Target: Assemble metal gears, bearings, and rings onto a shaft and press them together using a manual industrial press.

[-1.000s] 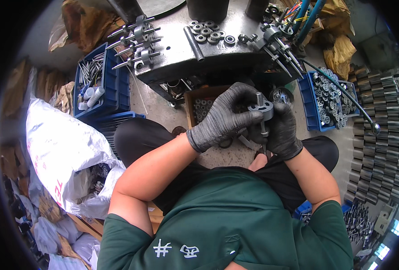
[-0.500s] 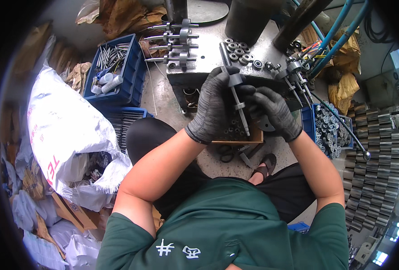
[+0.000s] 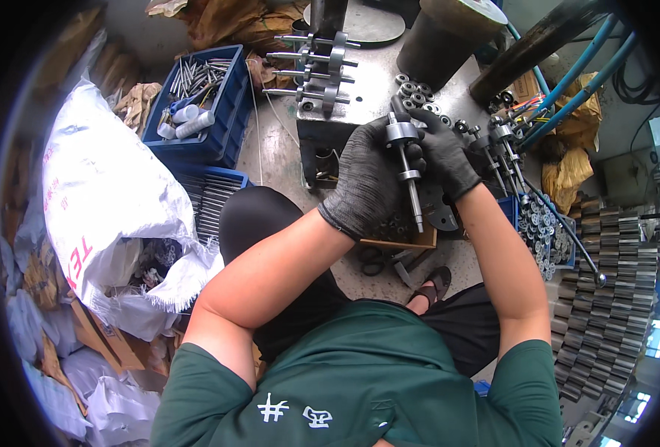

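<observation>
A steel rotor shaft [image 3: 412,179] with a thick round core near its upper end and a smaller ring lower down hangs slightly tilted between my gloved hands. My left hand [image 3: 363,167] is closed around it from the left, its fingers partly behind the core. Against the core's right side, my right hand [image 3: 445,153] has its fingers bent at the shaft's upper part; whether a small part sits in them is hidden. Just beyond the hands, several ball bearings [image 3: 417,95] lie on the metal bench [image 3: 371,67]. Similar shafts [image 3: 322,71] stand in a row at its left.
Further shafts [image 3: 505,145] lean at the bench's right edge. A blue crate [image 3: 229,112] of pins and a white sack [image 3: 114,201] stand left. Below my hands is an open wooden drawer [image 3: 400,243]. Stacked steel cores [image 3: 605,298] and blue hoses [image 3: 575,89] are at the right.
My right hand has moved up and in against the shaft's core. The shaft now hangs slightly more upright. The surroundings have shifted a little in the picture as my head moved.
</observation>
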The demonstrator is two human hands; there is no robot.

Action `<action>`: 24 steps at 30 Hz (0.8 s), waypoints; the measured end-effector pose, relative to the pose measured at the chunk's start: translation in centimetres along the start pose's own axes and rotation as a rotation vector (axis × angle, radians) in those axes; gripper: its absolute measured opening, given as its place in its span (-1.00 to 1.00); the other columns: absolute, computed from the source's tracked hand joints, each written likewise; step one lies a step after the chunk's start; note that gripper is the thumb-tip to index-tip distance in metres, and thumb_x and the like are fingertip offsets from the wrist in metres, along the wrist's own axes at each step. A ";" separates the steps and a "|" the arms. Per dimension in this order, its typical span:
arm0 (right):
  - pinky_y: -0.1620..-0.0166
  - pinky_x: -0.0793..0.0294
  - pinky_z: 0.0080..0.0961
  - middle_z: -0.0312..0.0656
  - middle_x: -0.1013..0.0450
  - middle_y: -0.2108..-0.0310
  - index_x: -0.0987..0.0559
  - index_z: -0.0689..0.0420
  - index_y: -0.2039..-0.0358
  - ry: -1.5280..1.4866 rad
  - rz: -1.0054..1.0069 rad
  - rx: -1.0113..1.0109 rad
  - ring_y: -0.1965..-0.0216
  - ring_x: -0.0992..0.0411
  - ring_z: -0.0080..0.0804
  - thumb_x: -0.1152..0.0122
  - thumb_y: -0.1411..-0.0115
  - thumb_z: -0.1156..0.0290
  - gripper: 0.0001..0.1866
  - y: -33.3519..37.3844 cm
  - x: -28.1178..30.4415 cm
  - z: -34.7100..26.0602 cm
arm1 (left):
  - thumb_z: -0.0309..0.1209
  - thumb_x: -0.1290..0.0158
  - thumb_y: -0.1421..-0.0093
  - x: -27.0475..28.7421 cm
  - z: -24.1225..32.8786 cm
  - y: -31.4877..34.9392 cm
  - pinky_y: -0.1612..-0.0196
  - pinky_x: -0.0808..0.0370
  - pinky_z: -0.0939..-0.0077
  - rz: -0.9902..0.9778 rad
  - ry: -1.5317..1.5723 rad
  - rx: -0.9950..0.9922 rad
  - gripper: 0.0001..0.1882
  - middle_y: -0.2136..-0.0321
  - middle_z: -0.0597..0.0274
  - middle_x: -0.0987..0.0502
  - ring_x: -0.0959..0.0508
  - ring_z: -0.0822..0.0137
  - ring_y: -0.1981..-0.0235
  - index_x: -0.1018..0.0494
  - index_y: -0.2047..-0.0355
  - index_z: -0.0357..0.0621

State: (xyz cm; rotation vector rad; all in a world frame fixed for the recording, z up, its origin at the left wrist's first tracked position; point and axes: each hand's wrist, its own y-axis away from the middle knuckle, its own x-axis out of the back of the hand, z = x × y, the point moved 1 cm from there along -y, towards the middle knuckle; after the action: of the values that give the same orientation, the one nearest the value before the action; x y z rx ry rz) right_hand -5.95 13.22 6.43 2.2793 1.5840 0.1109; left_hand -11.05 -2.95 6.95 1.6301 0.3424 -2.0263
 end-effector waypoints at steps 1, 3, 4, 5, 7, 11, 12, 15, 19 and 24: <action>0.38 -0.58 -0.46 -0.18 -0.54 0.35 -0.37 0.10 -0.22 0.003 0.000 -0.003 0.33 -0.55 -0.48 -0.24 -0.24 0.38 -0.47 1.5 1.1 0.5 | -0.14 0.06 -0.38 -0.3 -0.3 0.2 0.16 -0.57 0.34 0.036 -0.012 -0.021 -0.62 0.22 0.13 -0.59 -0.59 0.31 0.30 -0.45 0.01 -0.18; 0.41 -0.58 -0.44 -0.08 -0.52 0.36 -0.32 0.08 -0.28 -0.446 0.073 0.086 0.38 -0.54 -0.42 -0.25 -0.25 0.35 -0.40 3.9 3.4 1.8 | -0.17 0.00 -0.39 -0.7 -0.3 0.6 0.07 -0.58 0.32 0.026 -0.021 0.012 -0.68 0.24 0.20 -0.58 -0.60 0.29 0.25 -0.47 0.05 -0.16; 0.41 -0.58 -0.44 -0.08 -0.52 0.36 -0.32 0.08 -0.28 -0.446 0.074 0.079 0.38 -0.54 -0.42 -0.25 -0.25 0.35 -0.40 6.3 2.9 2.1 | -0.17 -0.04 -0.38 -0.4 -0.6 0.7 0.04 -0.59 0.31 0.011 -0.023 0.022 -0.68 0.26 0.22 -0.58 -0.60 0.30 0.24 -0.47 0.07 -0.15; 0.43 -0.57 -0.45 -0.07 -0.51 0.37 -0.30 0.08 -0.31 -0.413 0.037 0.174 0.40 -0.53 -0.40 -0.24 -0.25 0.33 -0.37 9.1 1.9 1.5 | -0.17 -0.08 -0.37 0.0 -0.8 0.9 0.02 -0.60 0.31 0.003 -0.030 0.025 -0.69 0.27 0.23 -0.58 -0.60 0.31 0.23 -0.47 0.09 -0.15; 0.45 -0.57 -0.47 -0.05 -0.50 0.38 -0.28 0.08 -0.33 -0.391 0.028 0.275 0.42 -0.53 -0.38 -0.23 -0.25 0.30 -0.34 12.8 1.7 0.8 | -0.06 -0.14 -0.34 -0.8 -1.5 1.0 0.15 -0.64 0.41 0.141 -0.132 0.037 -0.61 0.31 0.23 -0.56 -0.61 0.37 0.26 -0.47 0.12 -0.16; 0.50 -0.47 -0.56 -0.09 -0.47 0.44 -0.26 0.10 -0.36 -0.333 0.127 0.423 0.55 -0.45 -0.42 -0.21 -0.24 0.25 -0.30 15.2 2.2 0.4 | 0.09 -0.16 -0.28 -0.7 -2.7 1.4 0.42 -0.61 0.59 0.271 -0.253 0.222 -0.45 0.42 0.24 -0.51 -0.55 0.45 0.46 -0.45 0.12 -0.21; 0.53 -0.41 -0.59 -0.14 -0.45 0.48 -0.26 0.15 -0.35 -0.274 0.152 0.370 0.59 -0.40 -0.48 -0.19 -0.25 0.24 -0.31 15.4 2.8 0.3 | 0.11 -0.14 -0.29 -0.3 -3.2 1.1 0.43 -0.59 0.60 0.213 -0.159 0.270 -0.41 0.47 0.27 -0.47 -0.52 0.47 0.48 -0.44 0.10 -0.26; 0.56 -0.29 -0.65 -0.29 -0.39 0.56 -0.25 0.26 -0.35 -0.213 0.259 0.231 0.64 -0.30 -0.61 -0.15 -0.28 0.24 -0.31 16.3 2.4 0.4 | 0.16 -0.10 -0.30 0.4 -4.7 0.5 0.47 -0.50 0.63 0.187 -0.056 0.375 -0.29 0.54 0.33 -0.39 -0.44 0.51 0.53 -0.41 0.04 -0.38; 0.54 -0.28 -0.73 -0.30 -0.40 0.48 -0.21 0.24 -0.38 -0.100 0.398 0.265 0.60 -0.29 -0.65 -0.07 -0.33 0.24 -0.33 16.4 1.9 1.0 | 0.17 -0.09 -0.30 0.5 -6.1 0.4 0.47 -0.46 0.62 0.115 -0.108 0.372 -0.28 0.44 0.29 -0.43 -0.42 0.51 0.52 -0.40 0.02 -0.39; 0.35 -0.42 -0.64 -0.10 -0.50 0.20 -0.13 0.21 -0.43 0.045 0.430 0.613 0.42 -0.39 -0.58 -0.06 -0.36 0.33 -0.31 15.8 1.5 2.2 | 0.17 -0.05 -0.32 0.2 -7.1 0.1 0.35 -0.55 0.50 0.033 -0.198 0.328 -0.37 0.27 0.16 -0.53 -0.49 0.44 0.42 -0.43 -0.03 -0.19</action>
State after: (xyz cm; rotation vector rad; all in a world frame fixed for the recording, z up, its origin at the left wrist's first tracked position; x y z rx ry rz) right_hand 9.24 9.25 9.42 3.0833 1.2306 -0.2523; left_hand -5.12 0.49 5.02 1.5839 -0.0928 -2.2861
